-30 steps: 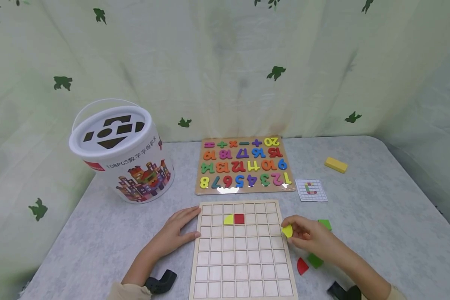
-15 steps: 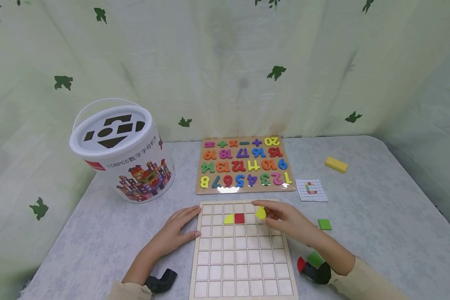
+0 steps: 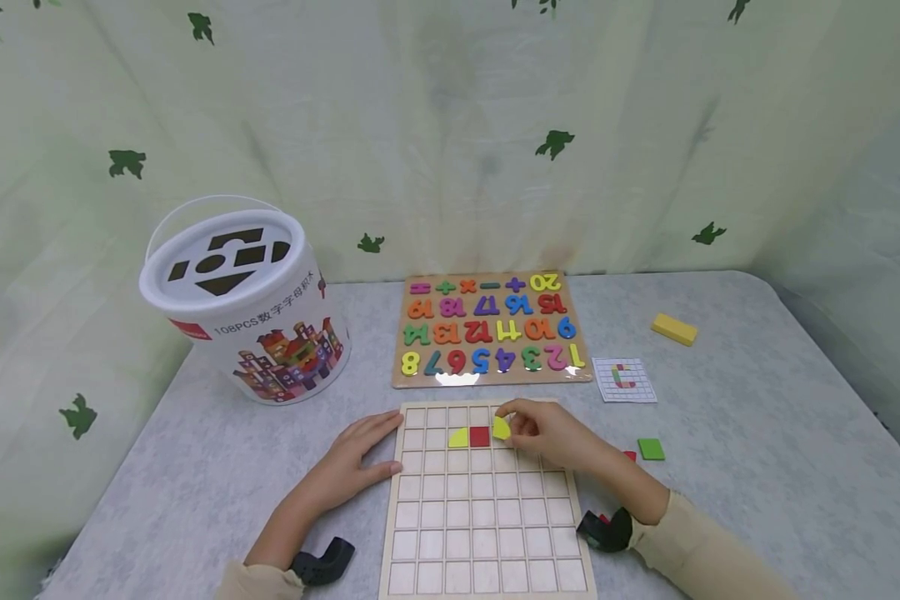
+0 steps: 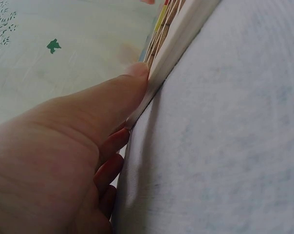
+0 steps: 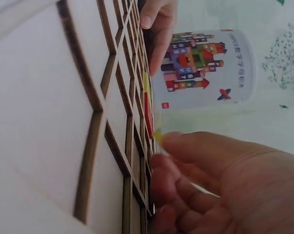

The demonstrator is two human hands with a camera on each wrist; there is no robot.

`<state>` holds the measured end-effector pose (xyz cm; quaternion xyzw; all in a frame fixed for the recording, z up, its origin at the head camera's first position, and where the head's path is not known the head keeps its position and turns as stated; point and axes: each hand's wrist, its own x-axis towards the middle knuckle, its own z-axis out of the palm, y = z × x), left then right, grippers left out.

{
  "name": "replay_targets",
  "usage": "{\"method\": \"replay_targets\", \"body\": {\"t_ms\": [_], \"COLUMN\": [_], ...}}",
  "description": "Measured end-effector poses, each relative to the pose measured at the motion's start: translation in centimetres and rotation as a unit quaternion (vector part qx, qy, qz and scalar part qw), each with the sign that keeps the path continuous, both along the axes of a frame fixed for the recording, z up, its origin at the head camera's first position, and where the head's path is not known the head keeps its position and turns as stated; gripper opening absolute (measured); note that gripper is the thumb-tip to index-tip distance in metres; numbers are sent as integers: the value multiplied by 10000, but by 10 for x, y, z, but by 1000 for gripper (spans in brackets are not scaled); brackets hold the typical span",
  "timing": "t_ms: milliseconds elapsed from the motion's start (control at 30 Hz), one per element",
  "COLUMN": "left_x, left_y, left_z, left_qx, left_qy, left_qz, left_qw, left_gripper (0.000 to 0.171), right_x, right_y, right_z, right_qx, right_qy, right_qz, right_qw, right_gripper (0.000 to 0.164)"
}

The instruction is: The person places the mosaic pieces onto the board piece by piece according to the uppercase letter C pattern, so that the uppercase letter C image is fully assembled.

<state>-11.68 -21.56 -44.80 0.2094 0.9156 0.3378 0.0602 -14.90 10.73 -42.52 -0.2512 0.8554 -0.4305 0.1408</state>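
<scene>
While a pale green fabric curtain (image 3: 450, 192) with dark green motifs hangs behind, a mottled grey surface (image 3: 780, 433) carries everything. At its left stands a round white bucket (image 3: 247, 300) with a thin handle, a printed block castle and dark shapes across its lid; its contents are hidden. Nearer lies a pale wooden grid board (image 3: 483, 510), thin strips dividing square compartments; beyond it, a brown number board (image 3: 510, 379) holds glossy coloured numerals. The left hand (image 3: 356, 457), fingers extended, rests against the grid board's left edge. The right hand (image 3: 558, 433) pinches a yellow curved-edged piece (image 3: 501, 428) over the compartment right of the red square tile (image 3: 479, 437); whether it is seated I cannot tell. Off to the right are a gridded paper card (image 3: 624, 380), a yellow rectangular block (image 3: 674, 329) and a flat green square (image 3: 651, 449). Smallest, a yellow quarter-round piece (image 3: 459, 438) fills part of the compartment left of the red tile.
</scene>
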Motion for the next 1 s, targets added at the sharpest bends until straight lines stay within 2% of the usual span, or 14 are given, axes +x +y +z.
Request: {"method": "replay_targets", "body": {"t_ms": [167,733,1000], "left_x": [0,0,0], "left_y": [0,1,1], "left_z": [0,-1,0], "left_qx": [-17,15,45], "left_qy": [41,117,2], "left_qz": [-15,-12,32], "left_qw": [10000,9999,10000], "left_gripper": [69,68,67], "right_x": [-1,-1,0], "right_y": [1,1,0], "right_z": [-2,-4,-1], "right_qx": [463,459,605], "right_qy": [216,316,239], "right_qz": [157,286,243], "right_qw": [9986,9980,9976], "right_gripper": [27,25,28]}}
